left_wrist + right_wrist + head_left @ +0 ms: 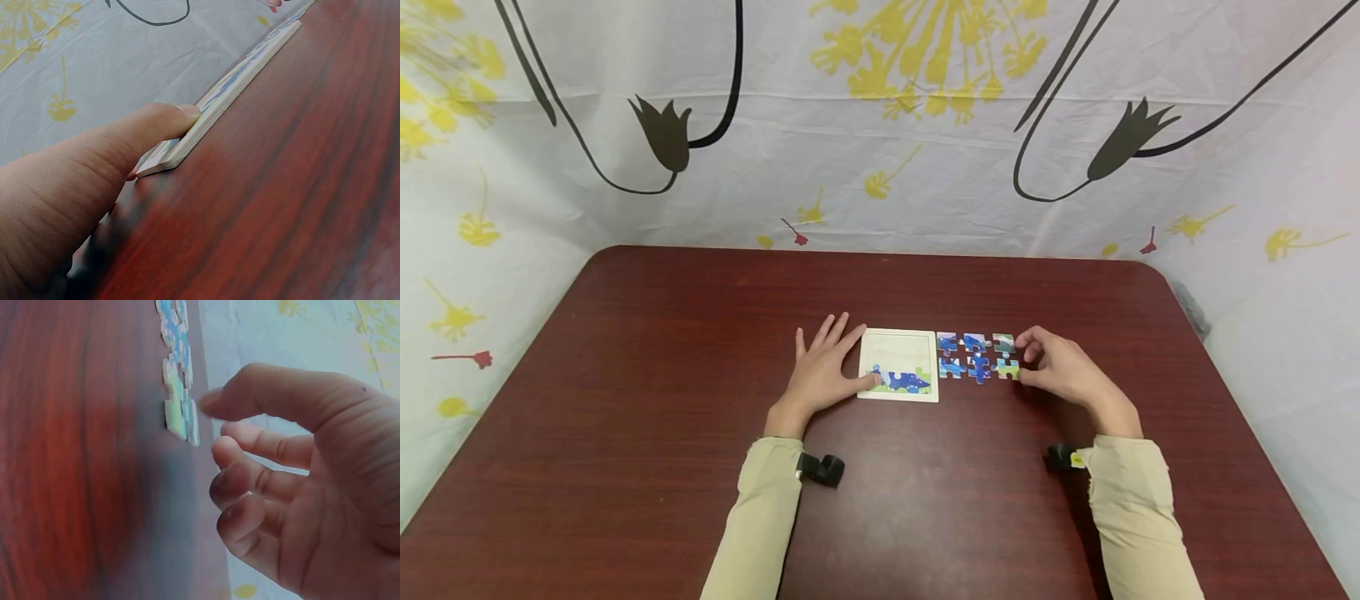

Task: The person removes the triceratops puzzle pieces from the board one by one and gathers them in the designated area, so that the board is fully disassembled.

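Note:
A square, pale puzzle tray (pixel 898 350) lies flat on the table, with fitted pieces (pixel 904 382) along its near side showing a blue animal on green. My left hand (pixel 823 371) is spread at the tray's left side, its thumb resting on the near left corner; the left wrist view shows that thumb (pixel 169 119) on the edge. Several loose jigsaw pieces (pixel 978 367) are laid in two rows just right of the tray. At the right end of these rows is my right hand (pixel 1063 367), fingers loosely bent, thumb beside the green piece (pixel 1007 370). Nothing shows between its fingers.
The dark red wooden table (pixel 662 350) has rounded far corners. Behind it and at both sides hangs a white cloth (pixel 925 183) printed with flowers. A black camera mount sits on each wrist, the left one (pixel 823 469) close above the table.

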A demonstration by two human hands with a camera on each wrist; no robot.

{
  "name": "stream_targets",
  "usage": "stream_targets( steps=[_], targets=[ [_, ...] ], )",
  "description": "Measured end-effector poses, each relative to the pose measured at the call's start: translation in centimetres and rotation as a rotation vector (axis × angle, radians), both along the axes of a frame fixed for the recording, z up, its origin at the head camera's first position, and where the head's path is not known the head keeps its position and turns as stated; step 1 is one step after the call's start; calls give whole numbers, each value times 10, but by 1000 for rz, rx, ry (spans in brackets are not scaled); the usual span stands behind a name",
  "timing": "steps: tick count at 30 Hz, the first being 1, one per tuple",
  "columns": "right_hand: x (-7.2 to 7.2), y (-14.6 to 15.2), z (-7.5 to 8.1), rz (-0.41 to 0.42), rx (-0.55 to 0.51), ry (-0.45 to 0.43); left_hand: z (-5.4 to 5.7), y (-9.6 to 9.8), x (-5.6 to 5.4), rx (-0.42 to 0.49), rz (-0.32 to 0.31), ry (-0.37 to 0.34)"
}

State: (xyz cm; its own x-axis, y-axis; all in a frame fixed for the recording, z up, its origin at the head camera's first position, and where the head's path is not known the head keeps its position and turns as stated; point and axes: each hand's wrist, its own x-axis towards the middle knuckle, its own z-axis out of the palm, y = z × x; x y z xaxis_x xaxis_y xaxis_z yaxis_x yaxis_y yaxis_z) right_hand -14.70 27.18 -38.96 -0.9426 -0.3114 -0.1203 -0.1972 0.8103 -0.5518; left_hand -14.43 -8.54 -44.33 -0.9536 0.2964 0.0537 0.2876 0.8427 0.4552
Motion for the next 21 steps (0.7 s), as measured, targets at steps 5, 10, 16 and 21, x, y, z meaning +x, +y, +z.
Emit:
stream_targets(
  steps=[5, 10, 16, 21],
  targets=[
    [0, -12, 8, 31, -26, 59, -1, 1, 0, 5, 5, 3],
    [-1, -48, 14, 133, -32, 135, -2, 0, 1, 1, 5, -10],
    [3, -104, 14, 292, -32, 176, -2, -1, 0, 8, -2, 1],
    [9, -145, 8, 378, 9, 121, -2, 0, -1, 9, -7, 11]
  ],
)
